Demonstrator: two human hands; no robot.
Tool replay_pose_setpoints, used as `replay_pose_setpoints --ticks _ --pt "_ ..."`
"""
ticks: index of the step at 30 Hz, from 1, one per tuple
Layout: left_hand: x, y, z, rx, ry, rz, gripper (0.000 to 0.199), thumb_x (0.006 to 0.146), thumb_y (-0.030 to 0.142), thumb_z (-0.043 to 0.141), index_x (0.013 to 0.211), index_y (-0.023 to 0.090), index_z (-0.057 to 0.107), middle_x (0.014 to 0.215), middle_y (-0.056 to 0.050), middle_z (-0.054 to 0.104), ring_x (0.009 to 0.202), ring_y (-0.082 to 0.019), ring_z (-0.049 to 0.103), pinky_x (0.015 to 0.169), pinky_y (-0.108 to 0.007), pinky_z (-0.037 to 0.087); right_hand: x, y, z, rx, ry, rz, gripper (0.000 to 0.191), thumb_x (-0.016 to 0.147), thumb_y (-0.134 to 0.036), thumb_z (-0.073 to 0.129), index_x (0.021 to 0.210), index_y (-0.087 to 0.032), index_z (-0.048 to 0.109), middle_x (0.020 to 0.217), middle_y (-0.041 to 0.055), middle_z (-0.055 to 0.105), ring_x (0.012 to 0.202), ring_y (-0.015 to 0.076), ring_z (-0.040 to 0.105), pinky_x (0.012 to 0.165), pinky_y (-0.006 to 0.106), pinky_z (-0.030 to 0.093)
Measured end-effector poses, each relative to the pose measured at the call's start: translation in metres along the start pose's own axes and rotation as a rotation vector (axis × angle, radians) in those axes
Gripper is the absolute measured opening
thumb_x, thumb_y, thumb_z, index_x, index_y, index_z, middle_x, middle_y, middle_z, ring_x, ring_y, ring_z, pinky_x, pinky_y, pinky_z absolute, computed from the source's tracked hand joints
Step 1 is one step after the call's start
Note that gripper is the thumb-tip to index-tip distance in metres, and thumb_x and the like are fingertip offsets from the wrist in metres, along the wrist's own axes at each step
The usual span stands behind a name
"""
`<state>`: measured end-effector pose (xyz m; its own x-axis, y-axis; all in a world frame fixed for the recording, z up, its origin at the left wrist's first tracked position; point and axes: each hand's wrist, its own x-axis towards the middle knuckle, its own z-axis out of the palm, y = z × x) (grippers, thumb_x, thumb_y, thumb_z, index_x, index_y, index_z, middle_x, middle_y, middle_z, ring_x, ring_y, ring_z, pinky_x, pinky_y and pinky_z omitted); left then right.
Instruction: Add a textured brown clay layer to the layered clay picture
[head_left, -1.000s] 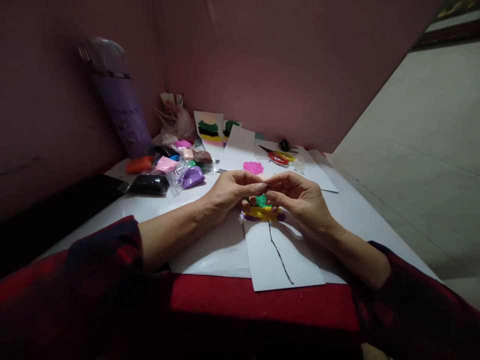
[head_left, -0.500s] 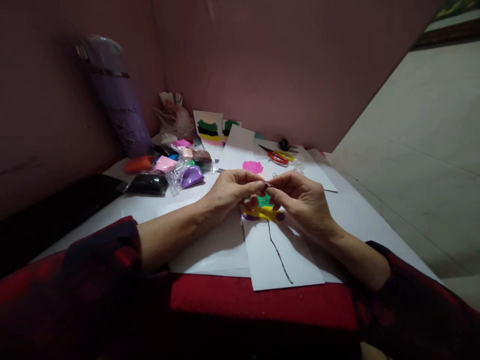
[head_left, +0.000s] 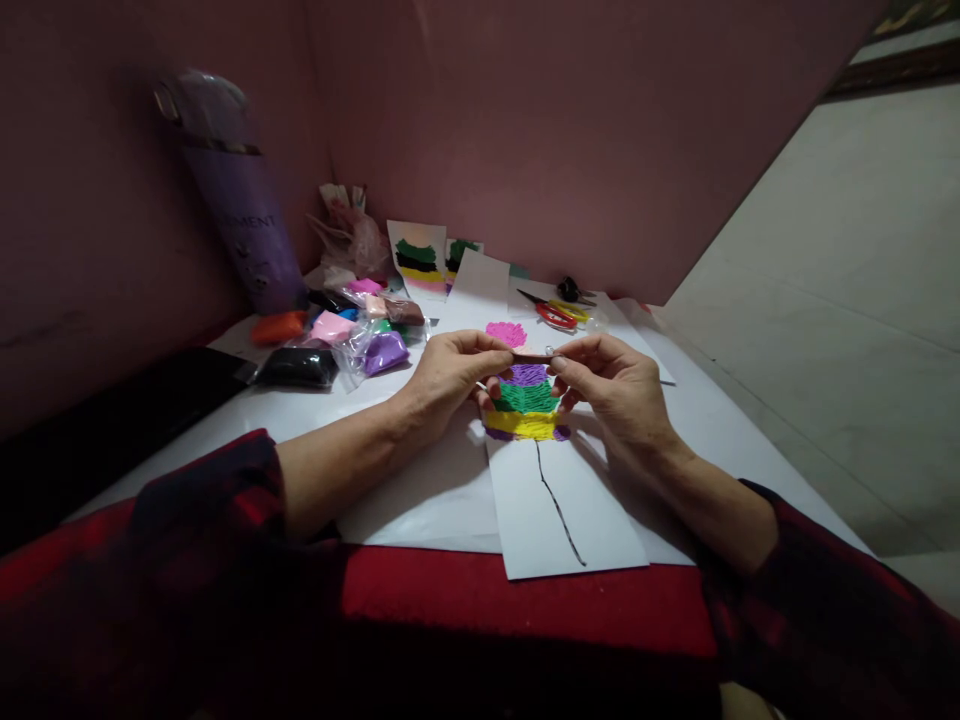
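Between my two hands stretches a thin brown strip (head_left: 533, 358) that looks like modelling clay. My left hand (head_left: 459, 368) pinches its left end between thumb and forefinger. The right end is pinched the same way by my right hand (head_left: 616, 385). Below the strip lies a white card (head_left: 561, 510), bearing a clay picture in bands: pink at the top (head_left: 506, 333), then purple (head_left: 527, 375), green (head_left: 525, 398) and yellow (head_left: 525, 425). A dark wavy line (head_left: 551, 492) runs down the card from the yellow band. My fingers hide part of the picture's sides.
Bagged clay lumps, among them black (head_left: 295, 368), purple (head_left: 385, 352) and orange (head_left: 277, 327), lie at the left. Behind them stands a purple bottle (head_left: 244, 220). Red-handled scissors (head_left: 556, 316) rest at the back right. A painted card (head_left: 417, 260) leans by the pink wall (head_left: 540, 130).
My hands have moved slightly apart, and the brown strip now shows drawn out between them. More of the purple and green bands is visible.
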<state>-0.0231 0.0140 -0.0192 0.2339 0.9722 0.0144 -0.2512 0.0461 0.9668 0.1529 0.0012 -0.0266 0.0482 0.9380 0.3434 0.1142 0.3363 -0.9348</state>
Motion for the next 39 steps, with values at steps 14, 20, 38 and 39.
replay_pose_setpoints --ticks 14,20,38,39 --pt "-0.0031 -0.0029 0.0009 0.077 -0.204 -0.04 0.02 0.071 0.023 0.081 0.083 0.01 0.074 0.065 -0.002 0.065 0.049 -0.007 0.053 0.045 -0.018 0.042 -0.0061 -0.0006 0.0032 -0.041 -0.149 -0.073 0.012 0.078 -0.023 0.075 0.078 -0.018 0.064 0.066 -0.0019 0.063 0.055 0.0108 0.058 0.048 0.024 0.05" --pt "-0.0012 -0.0024 0.0006 0.095 -0.143 -0.015 0.017 0.072 0.021 0.08 0.079 0.009 0.071 0.057 0.001 0.059 0.045 -0.007 0.051 0.043 -0.018 0.043 -0.0077 -0.0019 0.0026 -0.062 -0.231 -0.068 0.013 0.088 -0.03 0.065 0.089 -0.017 0.067 0.075 0.001 0.066 0.059 0.0118 0.06 0.051 0.026 0.051" --pt "-0.0012 -0.0005 0.0028 0.094 -0.047 0.005 0.01 0.079 0.004 0.061 0.072 0.012 0.061 0.05 0.002 0.055 0.04 -0.007 0.049 0.042 -0.019 0.042 -0.0029 -0.0013 0.0016 0.06 -0.087 0.04 0.015 0.071 -0.024 0.076 0.071 -0.018 0.063 0.055 -0.0036 0.062 0.045 0.0099 0.057 0.046 0.024 0.05" --pt "-0.0008 -0.0008 0.0018 0.059 -0.019 0.011 0.01 0.079 0.004 0.061 0.073 0.012 0.061 0.052 0.002 0.056 0.041 -0.006 0.049 0.042 -0.019 0.041 -0.0016 0.0003 0.0009 0.075 -0.056 0.057 0.014 0.072 -0.024 0.075 0.072 -0.018 0.063 0.055 -0.0036 0.062 0.045 0.0098 0.057 0.046 0.024 0.051"
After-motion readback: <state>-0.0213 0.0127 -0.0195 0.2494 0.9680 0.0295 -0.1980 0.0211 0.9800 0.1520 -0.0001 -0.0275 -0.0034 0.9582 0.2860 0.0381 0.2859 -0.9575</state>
